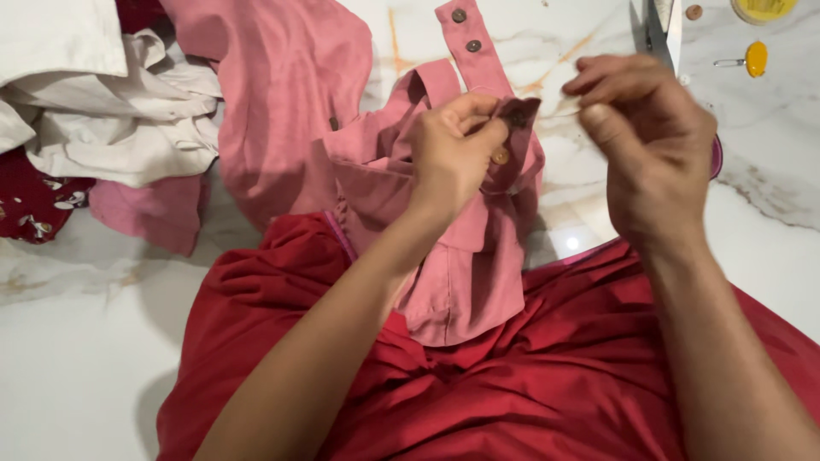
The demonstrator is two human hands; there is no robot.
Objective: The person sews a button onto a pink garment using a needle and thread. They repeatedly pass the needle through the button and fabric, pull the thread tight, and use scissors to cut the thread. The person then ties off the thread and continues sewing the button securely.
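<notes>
My left hand (453, 149) pinches a fold of a pink garment (290, 94) near its button strip, with a small tan button (500, 156) just under my fingers. My right hand (645, 141) is raised beside it with thumb and fingers pinched together, as if on a thin needle or thread that I cannot make out. The garment's strap (468, 43) with two dark buttons lies flat on the white marble table (77, 341). Red cloth (530, 376) covers my lap below both arms.
A heap of white and cream cloth (102, 94) lies at the top left, with dark red patterned fabric (30, 205) beside it. Scissors (659, 30) rest at the top right, near a small yellow object (756, 58) and a yellow lid (763, 8).
</notes>
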